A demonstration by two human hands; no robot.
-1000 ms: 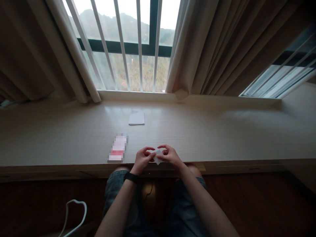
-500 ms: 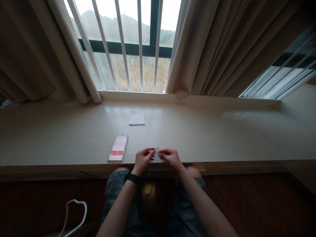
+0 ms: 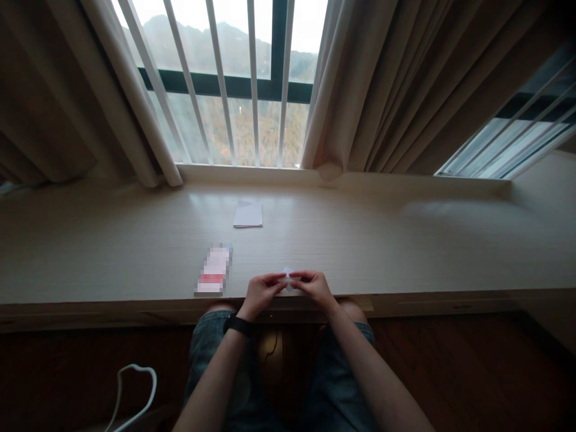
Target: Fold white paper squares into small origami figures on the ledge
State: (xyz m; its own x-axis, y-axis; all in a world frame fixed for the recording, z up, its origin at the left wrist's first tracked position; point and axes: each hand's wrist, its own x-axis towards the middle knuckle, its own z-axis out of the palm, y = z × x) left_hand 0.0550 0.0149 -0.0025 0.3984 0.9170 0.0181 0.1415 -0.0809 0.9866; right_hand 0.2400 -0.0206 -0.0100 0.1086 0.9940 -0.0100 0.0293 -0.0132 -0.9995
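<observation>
We're in a domestic room, likely a bedroom. Barred window [image 3: 234,120] at 12 o'clock, curtains [image 3: 405,90] at 10 and 2.

Barred window [image 3: 234,90] w/ beige curtains [image 3: 405,84]

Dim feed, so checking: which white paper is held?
The small folded white paper, pinched between left hand and right hand; the larger white sheet lies untouched, farther away.

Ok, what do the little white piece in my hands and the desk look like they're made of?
The small white piece, pinched by the left hand and right hand, looks like thin matte paper, judging by its creased point. The desk seems pale wood-look laminate: fine streaks, soft sheen.
</observation>
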